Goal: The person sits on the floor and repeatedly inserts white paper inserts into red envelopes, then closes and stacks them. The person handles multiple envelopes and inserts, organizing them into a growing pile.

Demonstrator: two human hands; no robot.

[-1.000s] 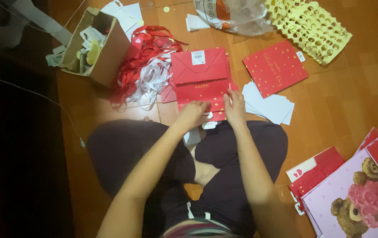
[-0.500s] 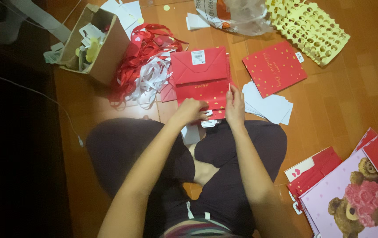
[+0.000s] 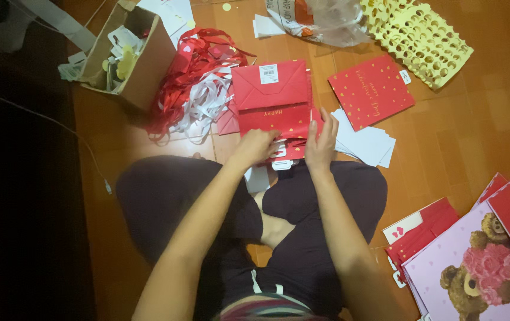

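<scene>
Little has shifted since half a second ago: both hands stay on the near edge of the folded red gift bag (image 3: 271, 104), the right one now a touch more upright against its corner. That bag lies flat on the wooden floor (image 3: 463, 137) just ahead of the person's crossed legs, bottom fold facing up with a small white sticker (image 3: 268, 74) near its far edge, on top of a few more flat red bags. The left hand (image 3: 257, 145) is curled, fingers tucked down onto the bag's near edge beside some white tags (image 3: 282, 161); whether it pinches anything there I cannot tell. The right hand (image 3: 321, 141) is spread open, fingers together and pressed along the bag's right near corner, holding nothing.

To do this well, the open right hand should probably pin the stack so it does not slide, while the left works the edge with fingertips only, so that the paper is not creased.

Left of the bag sprawls a tangle of red and white ribbon (image 3: 198, 89), with an open cardboard box (image 3: 139, 59) beyond it. To the right lie white paper sheets (image 3: 365, 141) and a red card with gold hearts (image 3: 371, 92); farther off, a yellow cut-out sheet (image 3: 421, 38) and, near the right knee, teddy-bear bags (image 3: 475, 273).
</scene>
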